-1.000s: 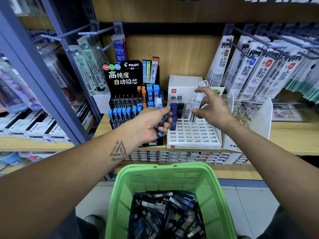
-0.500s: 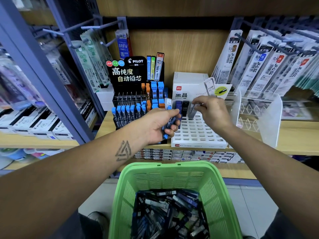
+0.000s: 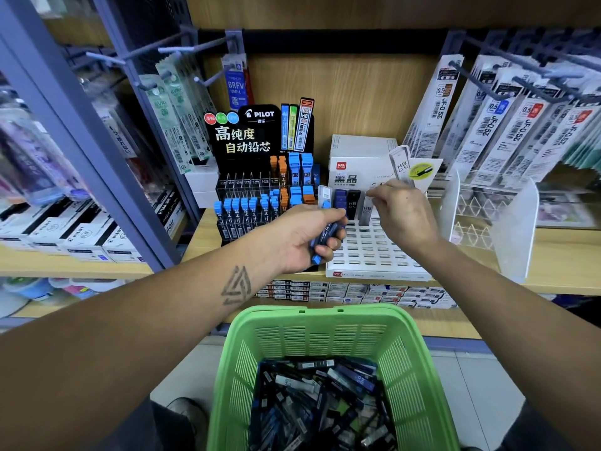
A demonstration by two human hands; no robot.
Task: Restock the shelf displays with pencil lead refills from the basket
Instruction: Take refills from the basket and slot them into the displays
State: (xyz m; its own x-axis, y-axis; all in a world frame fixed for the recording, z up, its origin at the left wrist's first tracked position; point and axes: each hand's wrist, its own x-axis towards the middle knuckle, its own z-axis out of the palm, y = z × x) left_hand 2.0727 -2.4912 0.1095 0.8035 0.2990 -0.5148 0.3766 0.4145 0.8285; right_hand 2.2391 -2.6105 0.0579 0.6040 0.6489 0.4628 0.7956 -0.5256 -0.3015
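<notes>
My left hand [image 3: 309, 236] grips a small bunch of blue pencil lead refill cases [image 3: 325, 237] in front of the black Pilot display [image 3: 257, 138]. My right hand [image 3: 405, 216] reaches over the white slotted display tray [image 3: 374, 255] and pinches the top of a grey HB 0.5 refill case [image 3: 367, 209], which stands upright in the tray's back row. A dark blue case [image 3: 340, 198] and a black case [image 3: 353, 203] stand to its left. The green basket [image 3: 312, 317] sits below, with several loose refill cases [image 3: 325, 398] inside.
A clear acrylic organiser [image 3: 507, 229] stands right of the white tray. Packs of pen refills [image 3: 487, 118] hang on metal hooks above it, and more hang at upper left. Boxed stock [image 3: 341, 291] lines the shelf below. A purple shelf post [image 3: 81, 131] runs diagonally at left.
My right hand has come down with the grey case, which now stands in the white tray's back row. My left hand still holds the blue cases in about the same place.
</notes>
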